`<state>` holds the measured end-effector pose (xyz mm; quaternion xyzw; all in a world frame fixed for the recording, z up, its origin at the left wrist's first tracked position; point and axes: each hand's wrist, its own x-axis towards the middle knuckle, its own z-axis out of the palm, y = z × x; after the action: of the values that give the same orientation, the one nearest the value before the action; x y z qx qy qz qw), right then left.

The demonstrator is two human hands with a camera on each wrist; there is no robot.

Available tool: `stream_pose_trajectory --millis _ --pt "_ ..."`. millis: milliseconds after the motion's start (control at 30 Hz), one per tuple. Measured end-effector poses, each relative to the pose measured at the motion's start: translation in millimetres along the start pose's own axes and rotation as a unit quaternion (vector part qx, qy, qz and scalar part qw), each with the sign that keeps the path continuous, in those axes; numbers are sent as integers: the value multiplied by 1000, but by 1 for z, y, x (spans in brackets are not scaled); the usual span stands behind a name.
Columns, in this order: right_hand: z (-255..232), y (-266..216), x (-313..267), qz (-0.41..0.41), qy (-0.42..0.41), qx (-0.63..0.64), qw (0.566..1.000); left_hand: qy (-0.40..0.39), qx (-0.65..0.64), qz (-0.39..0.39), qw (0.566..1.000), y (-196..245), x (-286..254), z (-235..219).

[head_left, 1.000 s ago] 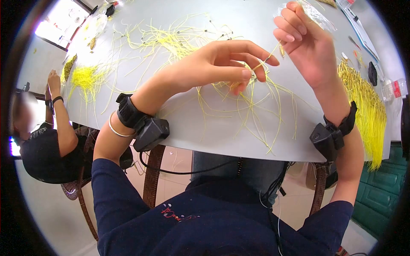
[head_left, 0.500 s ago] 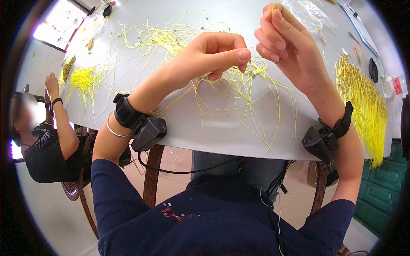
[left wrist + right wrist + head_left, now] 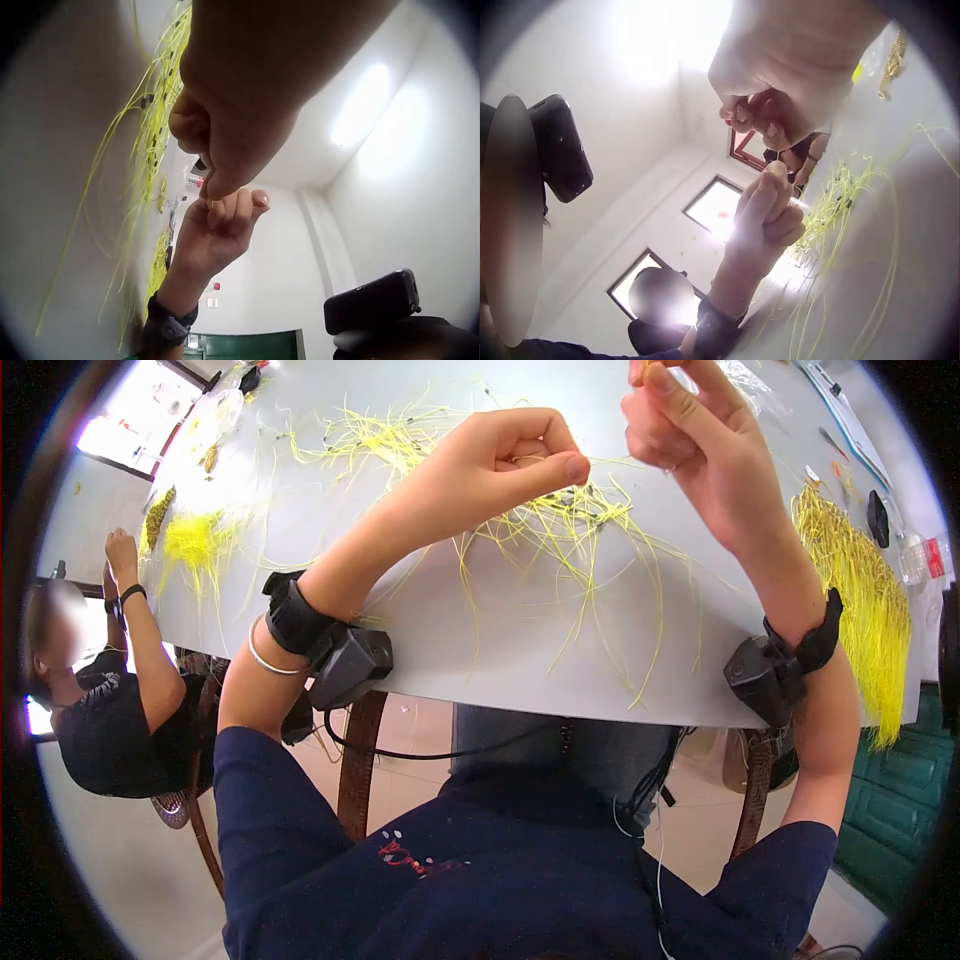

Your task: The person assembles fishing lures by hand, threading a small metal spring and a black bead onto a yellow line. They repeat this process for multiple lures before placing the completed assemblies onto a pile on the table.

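My left hand (image 3: 490, 475) is raised over the table with thumb and forefinger pinched together and the other fingers curled. A thin yellow string (image 3: 778, 156) shows between the two hands in the right wrist view, its ends hidden in the fingers. To the right and higher up, my right hand (image 3: 705, 455) pinches the string between thumb and forefinger, with the other fingers bent. Beneath the left hand lies a loose tangle of yellow strings (image 3: 575, 510) with small dark bits on them, several trailing toward the table's near edge.
A second tangle of yellow strings (image 3: 380, 445) lies farther back on the grey table (image 3: 500, 660). Thick gold-topped yellow tassels (image 3: 865, 610) hang over the right edge, near a plastic bottle (image 3: 925, 560). At left sit a yellow bundle (image 3: 195, 545) and another person (image 3: 125, 720).
My right hand has swung in toward the left hand, then up and away again. The left fingers, spread earlier, have closed to a pinch, and that hand has risen slightly.
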<state>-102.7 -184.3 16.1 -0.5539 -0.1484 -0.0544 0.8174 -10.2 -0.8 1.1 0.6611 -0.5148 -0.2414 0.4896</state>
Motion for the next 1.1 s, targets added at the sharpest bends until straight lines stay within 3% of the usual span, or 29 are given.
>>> stream_pose_trajectory --millis 100,233,333,367,600,667,733,800,833,1100 --pt "-1 -2 3 -68 4 -71 995 18 3 -42 999 9 0 1" --pt "-18 -16 8 -152 5 -141 978 48 -5 -8 999 1 3 0" --pt "-21 -24 9 -160 -17 -154 975 59 6 15 998 -2 5 -2" --pt "-21 -20 10 -167 13 -155 974 67 15 18 998 -3 5 -1" --pt "-16 -28 3 -49 80 -224 970 76 1 -13 997 -7 4 -3" --pt "-20 -20 4 -36 16 -366 930 67 -12 -13 998 -10 5 -5" --pt "-19 -10 6 -61 10 -390 919 73 -14 -20 997 -6 4 -5" --pt "-16 -7 4 -22 -44 -495 867 77 -19 -26 996 -4 4 -4" --pt "-12 1 4 -81 -19 -472 878 77 -28 -34 996 -3 4 -4" --pt "-10 10 2 -85 4 -477 875 80 -66 -47 994 0 3 -3"
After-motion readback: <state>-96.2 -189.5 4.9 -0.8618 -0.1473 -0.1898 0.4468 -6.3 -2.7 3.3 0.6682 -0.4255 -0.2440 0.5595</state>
